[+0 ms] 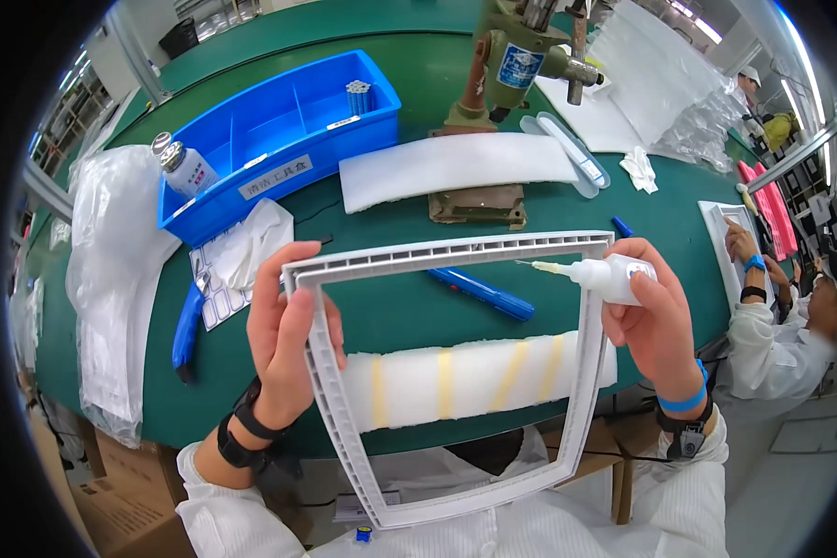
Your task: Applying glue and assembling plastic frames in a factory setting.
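Frame: a large rectangular pale-grey plastic frame (586, 372) with ribbed edges is held up above the near edge of the green desk (391, 312), tilted toward the person
Left hand: the left hand (284, 339) is clasped around the frame's left rail near its top corner, thumb on the near face
Right hand: the right hand (656, 321) is closed around a small white squeeze bottle (604, 277), its thin nozzle pointing left just beside the frame's top right corner
Foam: a white foam strip with yellow stripes (465, 377) lies on the desk behind the frame's opening
Pen: a blue pen-shaped tool (482, 291) lies beyond the foam
Further back: a white foam pad (456, 167), a blue plastic compartment bin (279, 139) and an olive-green bench press (521, 56)
Right edge: another person's gloved hand (739, 240) rests on a white tray
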